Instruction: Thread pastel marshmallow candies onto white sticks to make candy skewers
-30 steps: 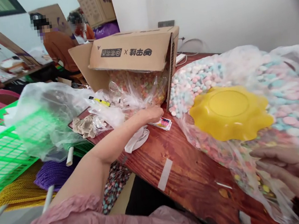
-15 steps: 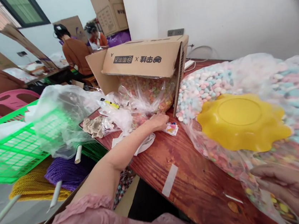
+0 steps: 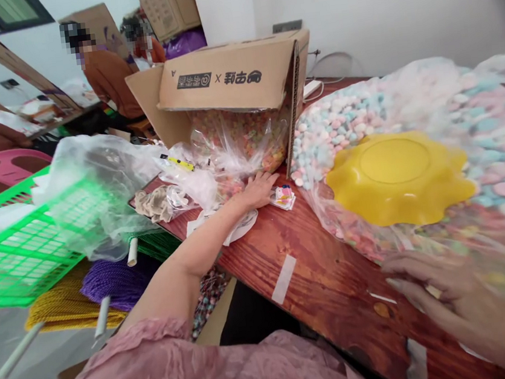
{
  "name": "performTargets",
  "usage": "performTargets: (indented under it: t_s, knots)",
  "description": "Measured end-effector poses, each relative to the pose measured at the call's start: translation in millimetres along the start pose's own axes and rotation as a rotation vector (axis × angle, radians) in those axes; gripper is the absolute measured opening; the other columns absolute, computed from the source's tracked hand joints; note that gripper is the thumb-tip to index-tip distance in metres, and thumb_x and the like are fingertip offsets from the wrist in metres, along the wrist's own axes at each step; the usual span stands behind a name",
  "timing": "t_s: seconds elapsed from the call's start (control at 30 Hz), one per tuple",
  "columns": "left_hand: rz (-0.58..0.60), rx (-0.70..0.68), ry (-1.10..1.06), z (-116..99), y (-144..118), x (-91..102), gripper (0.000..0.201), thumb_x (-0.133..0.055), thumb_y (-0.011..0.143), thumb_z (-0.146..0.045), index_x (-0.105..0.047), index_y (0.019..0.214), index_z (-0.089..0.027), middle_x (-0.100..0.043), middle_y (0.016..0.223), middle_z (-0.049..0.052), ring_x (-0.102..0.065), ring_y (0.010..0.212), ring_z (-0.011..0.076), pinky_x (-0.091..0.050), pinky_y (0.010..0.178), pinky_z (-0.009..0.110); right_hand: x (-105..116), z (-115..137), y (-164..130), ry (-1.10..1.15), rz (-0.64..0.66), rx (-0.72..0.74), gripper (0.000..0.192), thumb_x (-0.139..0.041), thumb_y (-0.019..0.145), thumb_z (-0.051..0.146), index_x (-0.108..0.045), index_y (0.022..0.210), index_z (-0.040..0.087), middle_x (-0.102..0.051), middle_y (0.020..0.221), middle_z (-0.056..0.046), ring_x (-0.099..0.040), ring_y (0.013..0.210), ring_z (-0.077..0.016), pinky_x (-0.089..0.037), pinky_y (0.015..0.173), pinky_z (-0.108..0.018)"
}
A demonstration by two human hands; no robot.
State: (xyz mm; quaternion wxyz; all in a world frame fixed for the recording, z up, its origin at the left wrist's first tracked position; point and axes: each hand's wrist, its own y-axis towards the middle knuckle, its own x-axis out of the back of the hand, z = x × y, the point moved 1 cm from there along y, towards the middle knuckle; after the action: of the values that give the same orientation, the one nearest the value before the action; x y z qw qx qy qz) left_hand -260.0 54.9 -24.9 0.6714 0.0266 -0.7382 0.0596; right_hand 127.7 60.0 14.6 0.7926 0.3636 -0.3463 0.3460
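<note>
On the wooden table [image 3: 317,279], left hand [image 3: 259,189] and right hand [image 3: 431,281] rest with fingers spread, holding nothing.

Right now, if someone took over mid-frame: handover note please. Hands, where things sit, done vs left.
Left hand: arm stretched out, open fingers at the clear bag of coloured candy that spills from the cardboard box lying on its side. It grips nothing.
Right hand: flat on the wooden table, at the near edge of the big bag of pastel candy; whether it pinches the plastic is unclear.
A yellow scalloped bowl lies upside down on the big bag. A small printed packet lies beside the left hand.
Done: nothing lifted. Left: both bags stay where they lie, bowl empty.
</note>
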Motion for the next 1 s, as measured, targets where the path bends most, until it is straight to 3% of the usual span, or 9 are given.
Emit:
performTargets:
  t_s: [0.1,0.27,0.43,0.67,0.8,1.0]
  knots:
    - [0.13,-0.002,-0.032,5,10,8.1,0.052,-0.048,0.094,-0.023,-0.048,0.146,-0.017,-0.052,0.15,0.014,-0.046,0.139,0.0302,-0.036,0.115,0.047,-5,11,4,0.034,0.061,0.105,0.022,-0.048,0.097,0.027,-0.068,0.088,0.025,-0.075,0.089,-0.006,-0.072,0.077,-0.0193,-0.059,0.063,-0.026]
    - [0.224,-0.048,-0.071,9,18,22.1,0.054,-0.049,0.094,-0.033,-0.05,0.145,-0.016,-0.053,0.151,0.011,-0.051,0.136,0.0239,-0.039,0.113,0.032,-11,13,-3,0.045,0.158,0.042,0.022,-0.047,0.098,0.025,-0.068,0.092,0.023,-0.072,0.091,-0.007,-0.071,0.08,-0.0189,-0.058,0.068,-0.029]
    - [0.314,-0.082,-0.056,9,14,28.1,0.088,-0.076,0.073,-0.043,-0.041,0.151,-0.02,-0.046,0.156,0.012,-0.048,0.139,0.0282,-0.039,0.113,0.034,-7,23,-10,0.07,0.204,0.007,0.023,-0.047,0.098,0.025,-0.069,0.094,0.023,-0.071,0.093,-0.008,-0.07,0.083,-0.0196,-0.057,0.071,-0.03]
    - [0.23,-0.065,0.088,-6,7,23.3,0.053,-0.074,0.078,-0.036,-0.064,0.126,-0.015,-0.063,0.134,0.014,-0.06,0.122,0.0283,-0.045,0.105,0.035,-12,38,-15,0.058,0.155,0.076,0.022,-0.046,0.098,0.019,-0.067,0.1,0.024,-0.072,0.094,-0.005,-0.072,0.084,-0.0172,-0.059,0.07,-0.025]
    - [0.163,0.023,0.097,-16,6,16.7,0.051,-0.066,0.086,-0.045,-0.065,0.123,-0.009,-0.062,0.131,0.02,-0.059,0.122,0.0335,-0.046,0.104,0.042,-17,45,-16,0.091,0.185,0.07,0.022,-0.046,0.097,0.018,-0.067,0.098,0.025,-0.071,0.091,-0.004,-0.072,0.081,-0.0164,-0.059,0.07,-0.024]
    - [0.084,0.196,0.098,-30,9,9.9,0.051,-0.053,0.095,-0.051,-0.064,0.126,-0.012,-0.058,0.135,0.022,-0.053,0.129,0.0367,-0.046,0.104,0.048,-22,49,-21,0.142,0.25,0.023,0.025,-0.041,0.1,0.019,-0.065,0.095,0.025,-0.069,0.088,-0.003,-0.07,0.077,-0.0154,-0.058,0.069,-0.025]
